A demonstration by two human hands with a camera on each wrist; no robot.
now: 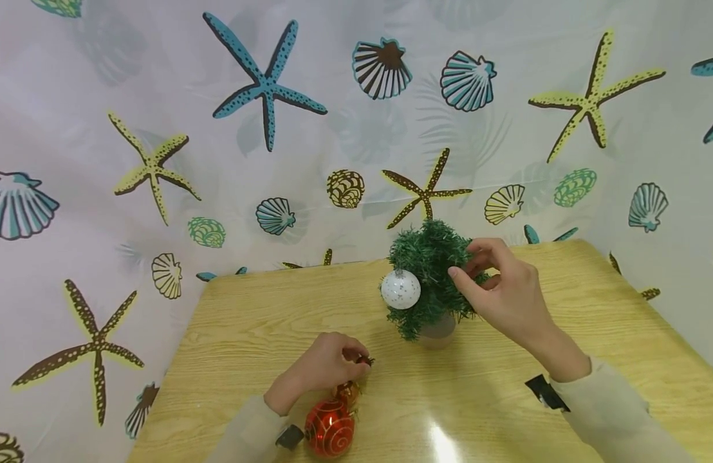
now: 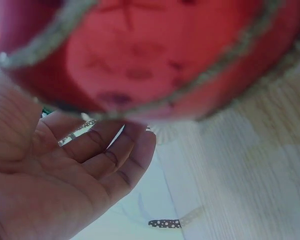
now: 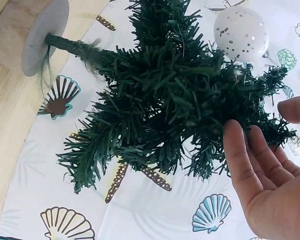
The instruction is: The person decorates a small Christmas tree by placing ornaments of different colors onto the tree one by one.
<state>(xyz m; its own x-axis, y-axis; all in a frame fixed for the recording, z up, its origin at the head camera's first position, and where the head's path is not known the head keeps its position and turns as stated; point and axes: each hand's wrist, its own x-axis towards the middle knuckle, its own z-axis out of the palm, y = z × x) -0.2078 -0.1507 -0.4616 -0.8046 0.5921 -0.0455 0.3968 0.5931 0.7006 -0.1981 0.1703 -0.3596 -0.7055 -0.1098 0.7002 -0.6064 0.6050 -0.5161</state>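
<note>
A small green artificial Christmas tree (image 1: 430, 270) stands on a round base, with a white speckled bauble (image 1: 400, 289) hanging on its left side. My right hand (image 1: 509, 292) is at the right side of the tree. Its fingers touch the branches, and the thumb stays apart from them. Low on the left, my left hand (image 1: 327, 363) pinches a small red bauble (image 1: 364, 361), mostly hidden by the fingertips. Beside that hand lie an orange-gold bauble (image 1: 347, 393) and a large shiny red bauble (image 1: 330, 429) with glitter swirls. The large one fills the top of the left wrist view.
The wooden table (image 1: 264, 308) carries all of this. A white cloth (image 1: 333, 128) printed with starfish and shells hangs behind the table and along its sides. Light glares off the tabletop near the front.
</note>
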